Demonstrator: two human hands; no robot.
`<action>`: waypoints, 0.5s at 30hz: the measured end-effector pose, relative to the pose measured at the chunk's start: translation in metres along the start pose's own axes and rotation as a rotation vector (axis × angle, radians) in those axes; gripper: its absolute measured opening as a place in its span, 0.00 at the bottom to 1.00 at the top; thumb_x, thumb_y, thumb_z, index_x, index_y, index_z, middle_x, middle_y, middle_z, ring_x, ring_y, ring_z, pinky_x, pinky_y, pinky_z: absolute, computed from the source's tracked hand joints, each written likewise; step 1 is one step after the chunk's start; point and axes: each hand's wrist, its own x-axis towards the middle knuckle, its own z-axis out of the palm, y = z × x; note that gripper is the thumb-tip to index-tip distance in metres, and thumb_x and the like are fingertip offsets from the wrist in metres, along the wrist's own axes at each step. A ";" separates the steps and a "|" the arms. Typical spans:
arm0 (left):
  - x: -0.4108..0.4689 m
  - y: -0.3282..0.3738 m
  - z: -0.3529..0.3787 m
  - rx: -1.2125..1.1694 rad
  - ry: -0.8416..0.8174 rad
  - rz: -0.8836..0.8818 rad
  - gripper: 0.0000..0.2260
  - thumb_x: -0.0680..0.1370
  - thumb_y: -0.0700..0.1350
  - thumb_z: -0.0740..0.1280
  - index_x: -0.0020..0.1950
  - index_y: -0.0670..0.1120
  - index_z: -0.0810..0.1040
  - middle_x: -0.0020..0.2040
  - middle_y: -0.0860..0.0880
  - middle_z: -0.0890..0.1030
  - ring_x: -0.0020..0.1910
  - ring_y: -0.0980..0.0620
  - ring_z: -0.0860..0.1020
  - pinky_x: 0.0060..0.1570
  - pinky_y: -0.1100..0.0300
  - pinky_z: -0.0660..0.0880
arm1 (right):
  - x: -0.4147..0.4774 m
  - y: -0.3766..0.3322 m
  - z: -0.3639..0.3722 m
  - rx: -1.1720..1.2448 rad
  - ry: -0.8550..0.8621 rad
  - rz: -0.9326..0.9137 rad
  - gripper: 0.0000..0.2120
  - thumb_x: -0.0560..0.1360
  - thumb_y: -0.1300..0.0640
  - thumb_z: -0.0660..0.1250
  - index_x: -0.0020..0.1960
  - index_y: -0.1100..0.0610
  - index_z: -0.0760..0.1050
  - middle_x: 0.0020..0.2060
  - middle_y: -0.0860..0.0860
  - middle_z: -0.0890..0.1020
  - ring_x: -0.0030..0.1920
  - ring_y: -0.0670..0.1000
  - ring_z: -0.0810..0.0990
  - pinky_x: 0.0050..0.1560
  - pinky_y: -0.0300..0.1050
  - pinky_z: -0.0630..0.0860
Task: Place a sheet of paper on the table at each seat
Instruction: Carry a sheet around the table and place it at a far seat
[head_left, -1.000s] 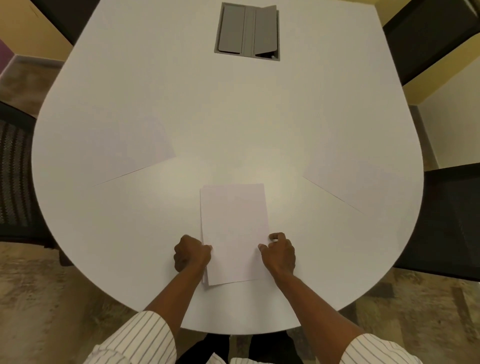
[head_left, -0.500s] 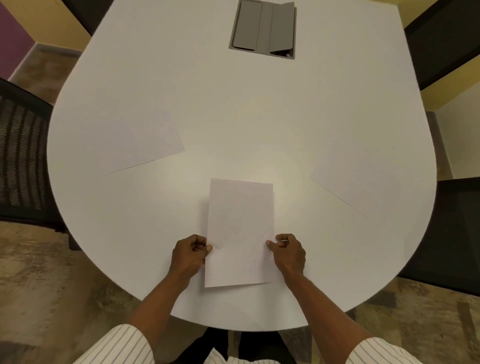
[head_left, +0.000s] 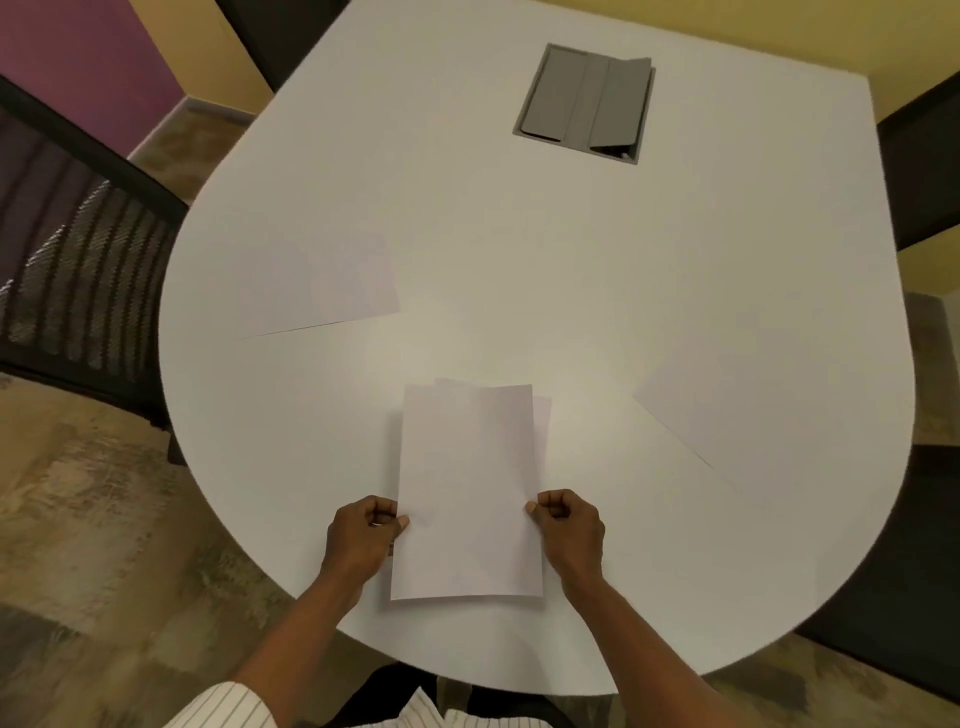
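A stack of white paper sheets (head_left: 467, 488) is held just above the near edge of the white table (head_left: 519, 249). My left hand (head_left: 361, 535) pinches its left edge and my right hand (head_left: 569, 530) pinches its right edge. A second sheet (head_left: 543, 415) peeks out under the top one at the upper right, slightly skewed. One white sheet (head_left: 322, 286) lies flat on the table at the left seat. Another white sheet (head_left: 748, 410) lies flat at the right seat.
A grey cable hatch (head_left: 584, 104) is set into the table's far middle. A black mesh chair (head_left: 67, 260) stands at the left. Dark chairs stand at the right (head_left: 904, 545) and far right (head_left: 919, 166). Patterned floor surrounds the table.
The view has swung to the left, so the table now sits further right. The sheets between my hands have shifted, and a lower sheet now shows past the top one's upper right corner.
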 end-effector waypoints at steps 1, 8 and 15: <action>-0.004 -0.001 0.000 -0.019 0.019 -0.008 0.03 0.79 0.38 0.77 0.51 0.43 0.85 0.43 0.44 0.85 0.42 0.45 0.83 0.44 0.53 0.84 | 0.000 -0.003 -0.001 -0.007 -0.020 -0.025 0.05 0.76 0.56 0.80 0.50 0.52 0.85 0.43 0.47 0.88 0.48 0.51 0.87 0.53 0.46 0.82; -0.039 -0.020 -0.019 -0.159 0.225 -0.033 0.04 0.78 0.40 0.79 0.47 0.44 0.85 0.43 0.45 0.86 0.42 0.47 0.84 0.40 0.57 0.83 | -0.011 -0.029 0.009 -0.049 -0.212 -0.220 0.04 0.77 0.54 0.79 0.46 0.48 0.84 0.40 0.41 0.88 0.42 0.43 0.85 0.48 0.47 0.84; -0.075 -0.048 -0.084 -0.296 0.401 -0.052 0.03 0.79 0.38 0.77 0.46 0.40 0.86 0.43 0.39 0.88 0.44 0.39 0.86 0.50 0.41 0.84 | -0.046 -0.079 0.059 -0.110 -0.410 -0.361 0.04 0.78 0.56 0.78 0.46 0.50 0.85 0.41 0.44 0.89 0.43 0.51 0.87 0.50 0.57 0.87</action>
